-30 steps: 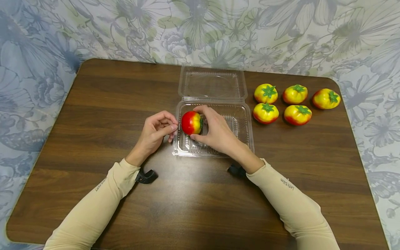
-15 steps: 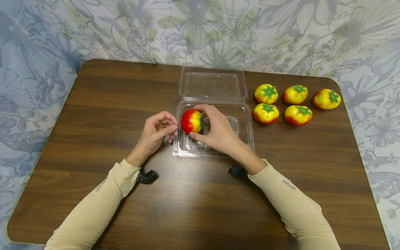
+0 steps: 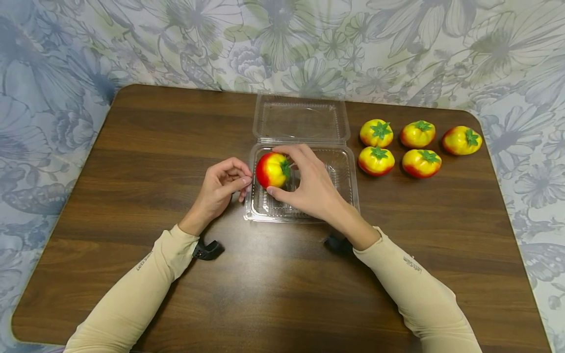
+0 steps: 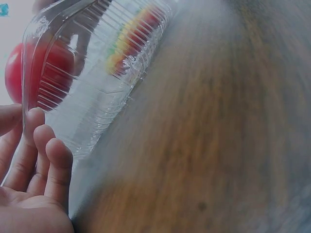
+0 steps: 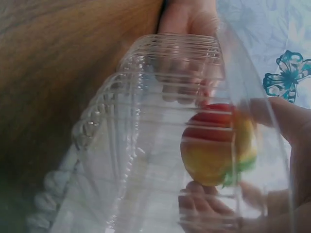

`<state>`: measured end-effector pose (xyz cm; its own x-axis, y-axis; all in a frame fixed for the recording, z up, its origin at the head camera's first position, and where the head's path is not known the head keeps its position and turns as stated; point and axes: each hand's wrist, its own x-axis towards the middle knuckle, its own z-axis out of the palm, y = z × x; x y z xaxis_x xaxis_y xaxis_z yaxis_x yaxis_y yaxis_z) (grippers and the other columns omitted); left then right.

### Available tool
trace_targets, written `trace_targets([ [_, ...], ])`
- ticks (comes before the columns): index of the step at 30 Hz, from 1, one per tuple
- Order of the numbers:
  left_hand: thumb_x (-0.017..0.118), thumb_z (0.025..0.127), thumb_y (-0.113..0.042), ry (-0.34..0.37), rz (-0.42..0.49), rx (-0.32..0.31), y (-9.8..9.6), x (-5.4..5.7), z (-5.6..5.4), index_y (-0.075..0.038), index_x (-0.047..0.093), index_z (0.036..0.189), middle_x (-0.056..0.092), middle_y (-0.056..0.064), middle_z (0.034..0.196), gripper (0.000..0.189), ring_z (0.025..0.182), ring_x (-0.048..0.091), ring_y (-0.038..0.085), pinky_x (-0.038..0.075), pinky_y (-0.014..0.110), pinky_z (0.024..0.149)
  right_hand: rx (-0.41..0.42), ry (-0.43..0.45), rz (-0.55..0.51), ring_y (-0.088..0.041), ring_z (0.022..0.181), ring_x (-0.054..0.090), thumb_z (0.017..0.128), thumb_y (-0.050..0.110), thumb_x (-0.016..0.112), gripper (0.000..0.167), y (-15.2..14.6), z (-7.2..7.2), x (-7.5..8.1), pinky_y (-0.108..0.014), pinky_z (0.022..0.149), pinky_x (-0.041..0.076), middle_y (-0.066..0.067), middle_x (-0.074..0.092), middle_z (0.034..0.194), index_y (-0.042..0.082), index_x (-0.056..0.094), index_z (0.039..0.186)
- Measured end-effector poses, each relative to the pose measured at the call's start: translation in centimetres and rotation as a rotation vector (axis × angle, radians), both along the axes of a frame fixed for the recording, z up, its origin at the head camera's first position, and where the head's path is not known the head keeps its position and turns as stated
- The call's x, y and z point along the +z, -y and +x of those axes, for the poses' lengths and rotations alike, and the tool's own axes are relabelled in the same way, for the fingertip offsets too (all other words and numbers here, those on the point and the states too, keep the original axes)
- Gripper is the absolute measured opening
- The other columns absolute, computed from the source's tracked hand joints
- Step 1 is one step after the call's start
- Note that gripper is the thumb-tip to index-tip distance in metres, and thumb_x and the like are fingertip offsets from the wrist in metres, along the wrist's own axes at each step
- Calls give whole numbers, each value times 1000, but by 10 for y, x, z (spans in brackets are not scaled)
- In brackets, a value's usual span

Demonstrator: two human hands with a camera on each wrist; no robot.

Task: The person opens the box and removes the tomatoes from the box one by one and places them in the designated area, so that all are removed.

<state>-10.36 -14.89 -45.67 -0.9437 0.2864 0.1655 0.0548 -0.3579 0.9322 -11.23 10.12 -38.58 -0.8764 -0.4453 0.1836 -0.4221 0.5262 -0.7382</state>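
My right hand (image 3: 311, 186) grips a red-and-yellow tomato (image 3: 270, 170) with a green leafy top, thumb on the near side and fingers on the far side. The tomato is at the left part of a clear plastic clamshell container (image 3: 328, 211), tilted with its leafy top toward my palm. My left hand (image 3: 225, 184) pinches the container's left rim between thumb and fingertips. Through the clear wall in the left wrist view, the red side of the tomato (image 4: 56, 73) shows close to that rim. The right wrist view shows the fingers (image 5: 199, 199) around the tomato.
The container's lid (image 3: 301, 117) lies folded back toward the wall. Several more tomatoes stand right of it in two rows, among them a near one (image 3: 376, 161) and one at the far right (image 3: 461, 140). The brown wooden table (image 3: 132, 147) meets a flowered wall (image 3: 282, 44).
My right hand has shifted slightly up, and the tomato has risen and turned, showing more of its yellow side and green top. The left hand stays at the rim.
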Motion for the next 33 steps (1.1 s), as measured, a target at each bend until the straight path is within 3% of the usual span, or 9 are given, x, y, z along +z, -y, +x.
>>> trace_targets([
  [8, 61, 95, 14, 3, -2, -1, 0, 2, 0, 7, 63, 100, 67, 14, 77, 9, 57, 55, 25, 49, 27, 46, -49, -38, -20, -21, 112, 56, 75, 38, 90, 73, -3, 3, 7, -36, 95, 51, 1, 56, 125, 22, 61, 141],
  [15, 61, 94, 14, 5, -8, 5, -1, 2, 1, 6, 64, 100, 66, 14, 76, 10, 57, 55, 24, 50, 27, 46, -74, -61, -56, -13, 110, 57, 74, 36, 91, 73, -6, 3, 15, -38, 98, 55, 0, 54, 124, 21, 62, 139],
  [20, 61, 94, 14, 4, -6, 4, 0, 1, 1, 6, 64, 100, 66, 14, 75, 10, 57, 55, 24, 50, 27, 46, -90, -85, -48, -14, 107, 54, 74, 35, 90, 71, -9, 3, 19, -34, 92, 52, -1, 52, 125, 22, 63, 138],
  [26, 61, 94, 14, 3, -4, 1, 0, 0, 1, 7, 64, 100, 66, 16, 76, 10, 57, 55, 24, 50, 27, 46, -97, -99, -65, -14, 111, 54, 74, 32, 91, 71, -12, 3, 24, -33, 95, 54, -4, 50, 125, 18, 63, 138],
  [33, 61, 94, 14, 8, -1, 4, 0, 0, 1, 7, 64, 100, 65, 18, 75, 9, 57, 56, 23, 49, 27, 46, -100, -106, -56, -16, 112, 53, 75, 29, 91, 72, -17, 5, 29, -41, 94, 57, -4, 49, 129, 19, 62, 140],
])
